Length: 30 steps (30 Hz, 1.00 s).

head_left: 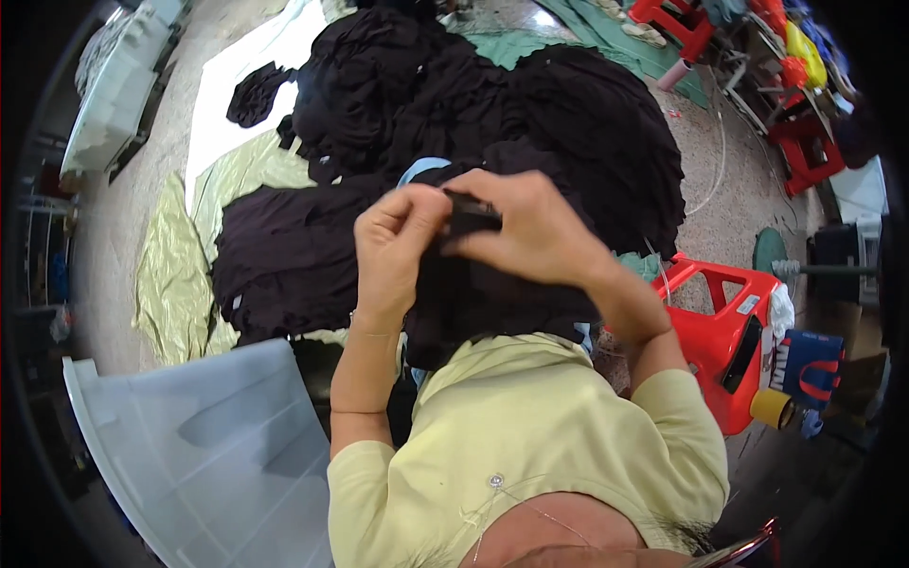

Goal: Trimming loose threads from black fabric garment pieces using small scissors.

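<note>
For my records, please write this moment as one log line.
Left hand: holding dark cloth; right hand: same cloth; dark pile: ahead; bin: left; red stool: right

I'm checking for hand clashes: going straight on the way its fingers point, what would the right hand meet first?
The dark fabric at its fingertips, then probably the left hand; the right hand points leftward, but blur and a single view leave depth unclear.

The held cloth [471,222] and heap [597,133] are near-black; stool [710,364], red; bin [213,426], pale grey; shirt [540,407], pale yellow.
</note>
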Motion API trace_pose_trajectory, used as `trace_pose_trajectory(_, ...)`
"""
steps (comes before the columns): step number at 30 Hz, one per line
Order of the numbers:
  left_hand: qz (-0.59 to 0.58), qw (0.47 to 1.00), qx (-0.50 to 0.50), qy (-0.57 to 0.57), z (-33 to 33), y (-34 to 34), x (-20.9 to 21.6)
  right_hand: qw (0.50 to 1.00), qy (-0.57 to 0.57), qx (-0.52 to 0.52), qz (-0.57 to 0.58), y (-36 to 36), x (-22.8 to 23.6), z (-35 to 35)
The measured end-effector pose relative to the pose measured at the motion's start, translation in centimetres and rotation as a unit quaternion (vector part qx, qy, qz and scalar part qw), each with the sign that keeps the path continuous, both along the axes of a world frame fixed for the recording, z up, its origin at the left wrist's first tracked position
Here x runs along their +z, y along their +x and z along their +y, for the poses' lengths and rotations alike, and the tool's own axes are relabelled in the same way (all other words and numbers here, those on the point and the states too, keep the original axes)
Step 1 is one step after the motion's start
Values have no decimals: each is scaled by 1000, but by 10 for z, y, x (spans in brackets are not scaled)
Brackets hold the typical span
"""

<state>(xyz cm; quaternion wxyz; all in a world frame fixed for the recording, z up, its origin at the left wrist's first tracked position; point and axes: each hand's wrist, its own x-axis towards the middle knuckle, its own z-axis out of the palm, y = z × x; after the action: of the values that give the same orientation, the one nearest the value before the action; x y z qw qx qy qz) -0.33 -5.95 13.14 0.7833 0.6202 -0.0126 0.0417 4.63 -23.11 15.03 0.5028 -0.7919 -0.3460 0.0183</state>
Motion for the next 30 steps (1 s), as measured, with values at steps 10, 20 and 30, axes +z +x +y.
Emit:
trace_pose_trajectory(10, -50, 991, 121, 4, -63, -26, -40, 973, 82, -97, -193, 49, 148, -22)
trace_pose_trajectory(20, 162, 956, 225, 93, -26, -38, -6, 935, 152, -120, -296, 13, 163, -18)
trace_pose_trajectory(30, -73, 983, 83, 144, 35, 26, 4, 976, -86, -198, 25, 62, 63, -92)
